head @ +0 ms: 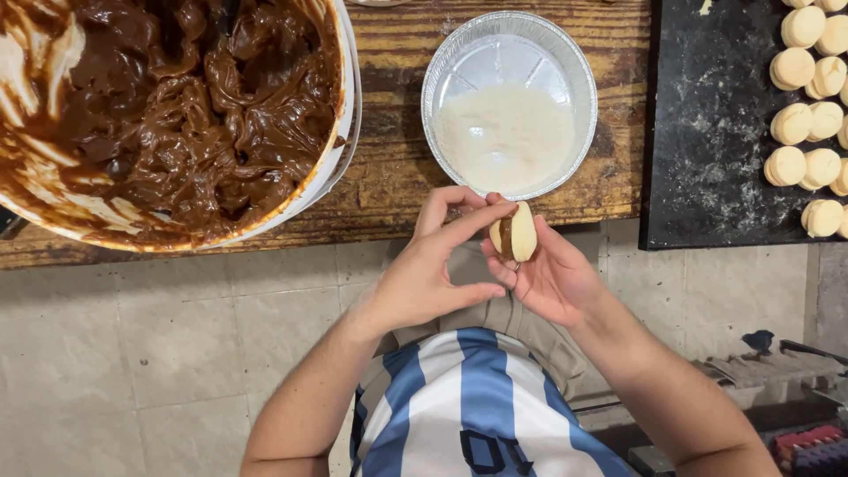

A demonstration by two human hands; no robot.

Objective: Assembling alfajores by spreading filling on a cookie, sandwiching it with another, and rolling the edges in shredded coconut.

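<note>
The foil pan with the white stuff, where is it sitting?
The foil pan sits on the wooden table, right of the big chocolate bowl, just above both hands.

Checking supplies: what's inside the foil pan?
The foil pan holds a layer of white flakes in its near half; the far half shows bare foil. The bottom beneath the flakes is covered.

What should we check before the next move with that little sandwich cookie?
1. Sandwich cookie held by both hands: ok, left hand and right hand pinch it.
2. Brown filling between the halves: ok, visible at the edge.
3. Foil pan of white flakes close by: ok.
4. Big bowl of brown spread stocked: ok.
5. Room on the dark tray beside the finished cookies: ok.
6. Filling evenly spread: cannot tell.
</note>
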